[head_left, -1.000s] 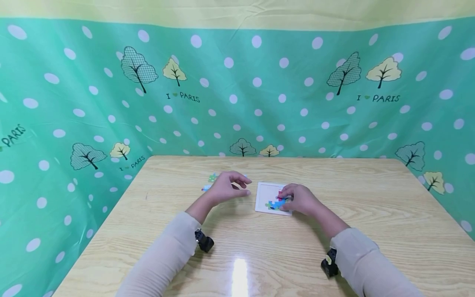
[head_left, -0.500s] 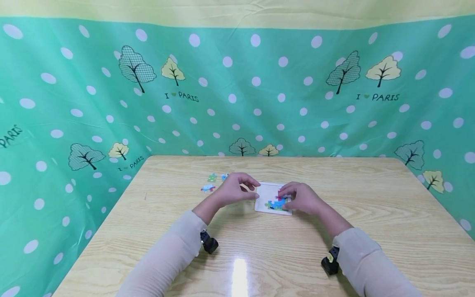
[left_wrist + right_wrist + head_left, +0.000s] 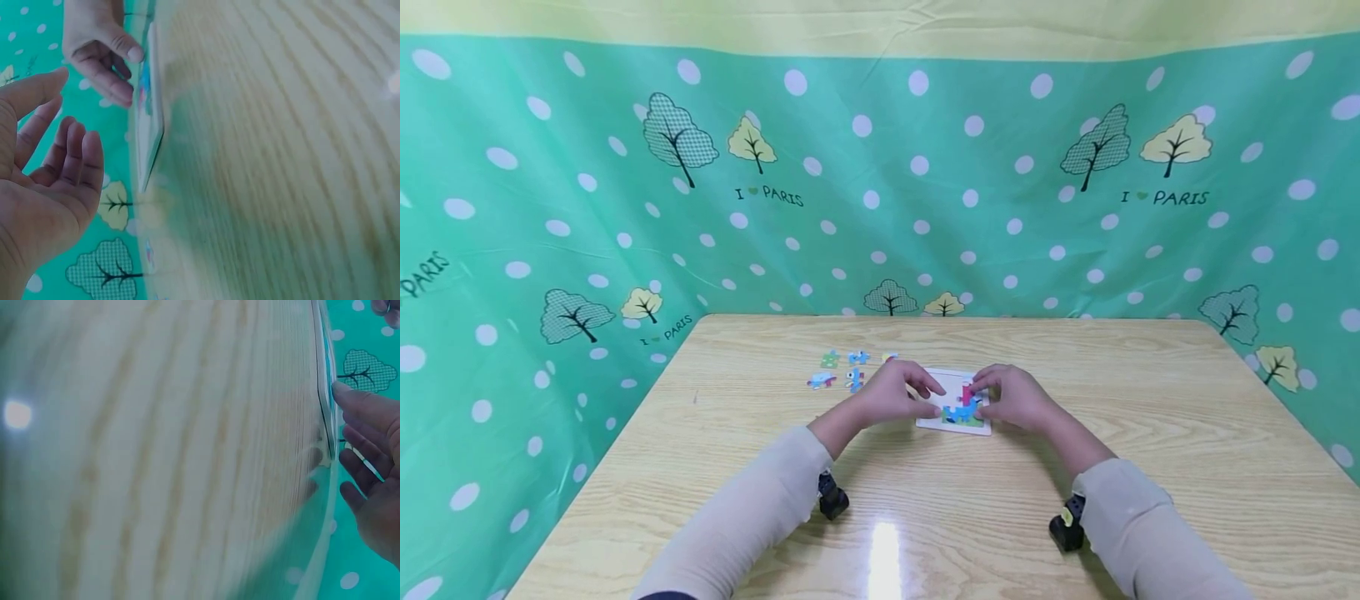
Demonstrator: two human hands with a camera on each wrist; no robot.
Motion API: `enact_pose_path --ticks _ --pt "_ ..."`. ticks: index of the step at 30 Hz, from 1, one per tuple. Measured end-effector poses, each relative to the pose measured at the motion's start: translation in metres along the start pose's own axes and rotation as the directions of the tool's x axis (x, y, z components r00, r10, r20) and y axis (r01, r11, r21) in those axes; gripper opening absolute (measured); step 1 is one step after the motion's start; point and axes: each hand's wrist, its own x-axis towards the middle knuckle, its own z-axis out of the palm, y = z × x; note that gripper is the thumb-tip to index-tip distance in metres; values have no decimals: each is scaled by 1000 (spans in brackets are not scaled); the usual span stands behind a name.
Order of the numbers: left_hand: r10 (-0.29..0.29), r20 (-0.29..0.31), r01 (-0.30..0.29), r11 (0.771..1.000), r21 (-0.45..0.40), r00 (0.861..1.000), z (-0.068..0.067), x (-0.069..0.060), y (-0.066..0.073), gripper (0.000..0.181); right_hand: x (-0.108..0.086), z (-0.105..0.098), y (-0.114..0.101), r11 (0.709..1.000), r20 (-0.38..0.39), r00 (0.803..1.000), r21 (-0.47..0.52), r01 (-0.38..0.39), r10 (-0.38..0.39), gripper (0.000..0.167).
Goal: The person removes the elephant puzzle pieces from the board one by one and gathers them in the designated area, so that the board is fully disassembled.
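Note:
A white puzzle tray [image 3: 929, 424] lies on the table, with joined blue and green jigsaw pieces [image 3: 959, 415] along its near right part and a red piece [image 3: 966, 394] behind them. My left hand [image 3: 897, 397] hovers at the tray's left side, thumb and fingers apart. Nothing lies between those fingers in the left wrist view, where the left palm [image 3: 50, 206] shows. Over the tray's right edge is my right hand [image 3: 1017, 402], its fingertips at the pieces. From the right wrist view, the right thumb [image 3: 359, 400] is at the tray's edge and the other fingers are loosely bent.
Several loose jigsaw pieces lie behind and left of my left hand, among them a green one [image 3: 830, 359], a blue one [image 3: 859, 357] and a blue-and-red one [image 3: 822, 381]. A dotted green curtain [image 3: 820, 258] hangs behind the wooden table [image 3: 1120, 400].
My left hand has moved right and nearer, from beside the loose pieces to the tray's left part, uncovering those pieces. My right hand stays at the tray's right side, shifting only slightly.

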Motion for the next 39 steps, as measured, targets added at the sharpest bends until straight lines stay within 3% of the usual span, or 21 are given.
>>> enact_pose_path --ticks 5,11,18,27,34,39 --pt "-55 30 55 998 -4 998 10 1 1 24 0 0 5 1000 20 1000 7 2 -2 39" --pt "-108 53 105 992 69 993 18 5 2 26 2 0 10 1000 37 999 26 12 -13 45" --pt "-120 79 104 978 178 990 18 13 1 28 4 0 12 999 55 998 28 24 -26 46" --pt "-135 103 108 967 229 986 23 22 -2 29 3 -2 13 999 96 995 42 11 -15 46" --pt "-174 107 136 945 296 979 26 26 -6 38 4 -1 14 998 101 995 60 14 -20 44" --pt "-163 133 115 944 309 978 27 26 -7 35 2 -1 14 998 100 995 62 4 -11 43"
